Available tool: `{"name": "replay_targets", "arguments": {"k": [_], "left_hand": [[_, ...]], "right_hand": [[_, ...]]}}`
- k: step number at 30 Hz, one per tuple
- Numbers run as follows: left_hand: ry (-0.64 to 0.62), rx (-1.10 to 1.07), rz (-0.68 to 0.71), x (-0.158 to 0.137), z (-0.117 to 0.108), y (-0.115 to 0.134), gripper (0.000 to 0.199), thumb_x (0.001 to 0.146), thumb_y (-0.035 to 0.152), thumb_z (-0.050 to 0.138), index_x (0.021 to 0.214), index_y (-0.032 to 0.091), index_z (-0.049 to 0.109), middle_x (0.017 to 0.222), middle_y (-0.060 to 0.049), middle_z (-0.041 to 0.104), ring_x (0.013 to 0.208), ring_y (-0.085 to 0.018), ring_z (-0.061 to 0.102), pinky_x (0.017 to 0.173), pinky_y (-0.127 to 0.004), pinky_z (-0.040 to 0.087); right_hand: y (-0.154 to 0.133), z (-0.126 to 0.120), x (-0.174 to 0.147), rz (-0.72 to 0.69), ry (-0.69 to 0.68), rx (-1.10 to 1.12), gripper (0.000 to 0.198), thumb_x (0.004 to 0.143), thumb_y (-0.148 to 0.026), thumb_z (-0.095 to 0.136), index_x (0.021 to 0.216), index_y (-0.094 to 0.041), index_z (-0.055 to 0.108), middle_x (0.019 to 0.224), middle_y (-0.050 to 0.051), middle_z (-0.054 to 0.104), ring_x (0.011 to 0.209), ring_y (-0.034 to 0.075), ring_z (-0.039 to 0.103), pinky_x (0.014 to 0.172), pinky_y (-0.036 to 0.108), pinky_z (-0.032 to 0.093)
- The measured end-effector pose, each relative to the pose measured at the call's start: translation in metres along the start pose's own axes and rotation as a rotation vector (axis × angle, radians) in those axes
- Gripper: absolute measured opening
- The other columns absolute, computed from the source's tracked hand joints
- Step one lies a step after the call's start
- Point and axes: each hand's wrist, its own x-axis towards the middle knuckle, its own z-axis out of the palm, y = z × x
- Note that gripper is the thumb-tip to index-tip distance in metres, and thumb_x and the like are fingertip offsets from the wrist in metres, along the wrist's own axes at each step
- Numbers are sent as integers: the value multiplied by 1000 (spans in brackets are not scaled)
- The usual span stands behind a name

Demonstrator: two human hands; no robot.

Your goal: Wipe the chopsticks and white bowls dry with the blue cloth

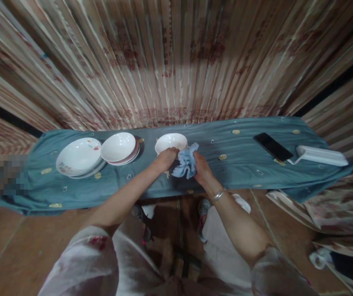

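Note:
My right hand point(201, 166) is closed on a crumpled light blue cloth point(185, 163), which bunches out toward my left hand. My left hand point(166, 158) is closed just left of the cloth, its fingers curled; what they hold is hidden. Directly behind my left hand stands a white bowl point(171, 141), its near rim partly covered by the hand. Thin pale stick ends point(167, 174) poke out below my left hand, on the tablecloth.
Left of the hands, a stack of white bowls point(119, 148) stands beside stacked floral plates point(79, 156). On the right lie a black phone point(273, 146) and a white device point(322, 155). A blue-green patterned cloth point(225, 176) covers the narrow table; curtains point(176, 61) hang behind it.

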Motion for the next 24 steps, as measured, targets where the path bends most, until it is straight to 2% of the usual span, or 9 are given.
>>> {"name": "replay_targets", "arguments": {"k": [5,9,12,19,24], "left_hand": [[-34,5,14,7,2,-3,27,90,9,42,107,8,63,110,-16,67,104,-24,64,87,-30,49],[-40,5,27,9,2,-3,32,90,8,40,115,9,59,113,-16,67,106,-24,65,88,-30,48],[-42,-7,31,9,1,-3,33,90,10,41,120,11,56,107,-15,70,102,-25,67,85,-32,50],[-30,-48,26,4,7,-4,31,90,13,43,116,14,60,110,-14,70,103,-24,67,85,-31,51],[-12,-48,12,0,16,-6,29,87,13,48,111,13,63,108,-15,71,100,-23,68,87,-29,50]], "right_hand": [[-1,0,0,11,-14,1,23,75,-38,56,61,-21,49,49,-4,58,57,14,62,53,23,45],[3,-2,4,-10,-19,14,22,76,-36,53,60,-21,50,52,-3,60,62,15,64,56,23,46],[5,-4,6,-3,-43,17,20,77,-33,50,62,-21,53,54,-3,62,64,15,64,57,23,48],[7,-3,7,6,-35,-23,21,78,-31,49,61,-20,54,55,-1,63,65,15,65,61,24,49],[16,-2,10,19,-59,-84,23,78,-37,52,62,-21,55,58,0,66,70,17,67,63,25,50]]}}
